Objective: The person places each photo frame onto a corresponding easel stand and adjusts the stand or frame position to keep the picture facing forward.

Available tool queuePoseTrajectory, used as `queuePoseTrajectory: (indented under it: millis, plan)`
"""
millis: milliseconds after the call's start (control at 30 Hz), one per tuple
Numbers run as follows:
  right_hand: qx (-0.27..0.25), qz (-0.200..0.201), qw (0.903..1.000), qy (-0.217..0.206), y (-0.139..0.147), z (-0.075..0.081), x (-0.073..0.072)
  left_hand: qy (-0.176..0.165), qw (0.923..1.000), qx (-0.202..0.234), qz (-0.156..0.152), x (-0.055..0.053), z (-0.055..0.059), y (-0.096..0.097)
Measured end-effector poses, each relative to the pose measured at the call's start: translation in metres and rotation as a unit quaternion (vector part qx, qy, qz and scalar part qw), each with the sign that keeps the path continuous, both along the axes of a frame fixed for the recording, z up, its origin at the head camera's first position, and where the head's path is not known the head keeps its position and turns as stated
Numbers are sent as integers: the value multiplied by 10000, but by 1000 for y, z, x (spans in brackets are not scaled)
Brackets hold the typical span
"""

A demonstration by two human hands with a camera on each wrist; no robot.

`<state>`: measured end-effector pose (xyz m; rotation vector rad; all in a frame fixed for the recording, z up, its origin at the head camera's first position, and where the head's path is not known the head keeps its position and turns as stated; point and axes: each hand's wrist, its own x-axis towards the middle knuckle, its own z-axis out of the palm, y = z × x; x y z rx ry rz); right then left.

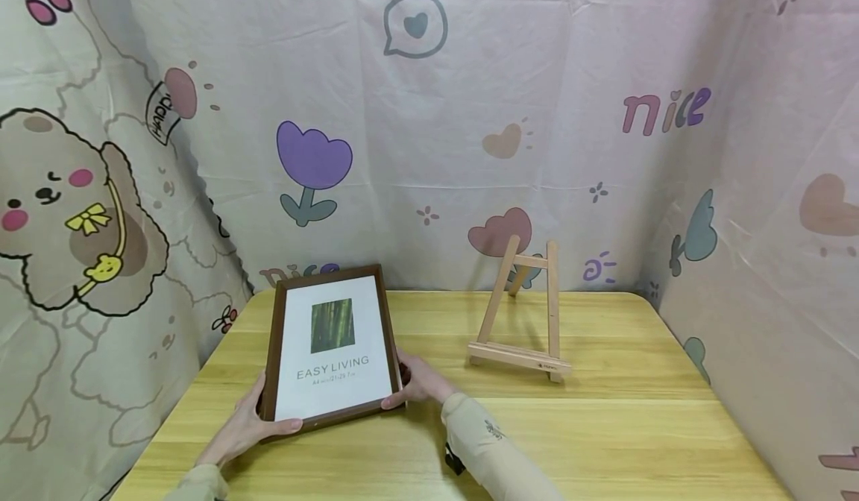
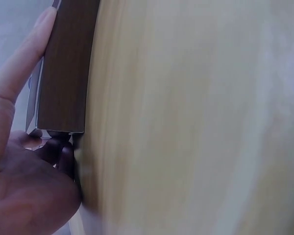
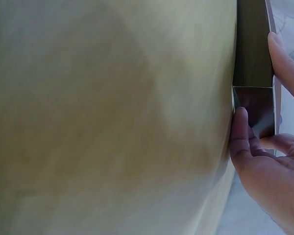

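Note:
A brown picture frame (image 1: 295, 395) leans back over the left part of the table, its face toward me. Inside it is a white sheet with a bamboo picture and the words EASY LIVING. My left hand (image 1: 243, 425) grips the lower left corner, thumb along the bottom edge and the other fingers mostly hidden at the side and behind. At the lower right corner my right hand (image 1: 417, 383) holds the frame, thumb on the front. Both wrist views show the frame's bottom edge (image 2: 66, 73) close to the wooden tabletop; whether it touches is unclear.
A small wooden easel (image 1: 520, 353) stands upright on the right half of the table (image 1: 604, 426). Printed cloth (image 1: 429, 113) hangs behind the table and along both sides. A dark strap or band (image 1: 454, 459) shows at my right wrist.

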<state>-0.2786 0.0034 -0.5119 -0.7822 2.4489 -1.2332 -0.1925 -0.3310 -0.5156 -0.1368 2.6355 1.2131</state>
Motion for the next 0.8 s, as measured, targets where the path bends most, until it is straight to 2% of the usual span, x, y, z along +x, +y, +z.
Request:
queuePoseTrajectory:
  millis: [233,500,700,800]
  plan:
    - [53,-100,9999,-44,0,0,2,35,10000,26,-28,-1,0,0]
    - [209,-253,9994,58,-1,3,4,391,9986,349,-70,-1,-1,2]
    - [-104,-161,9995,249,0,4,5,361,9984,431,69,0,1,7]
    - [-233,-183,9990,338,2,5,4,523,9978,394,85,-1,2,11]
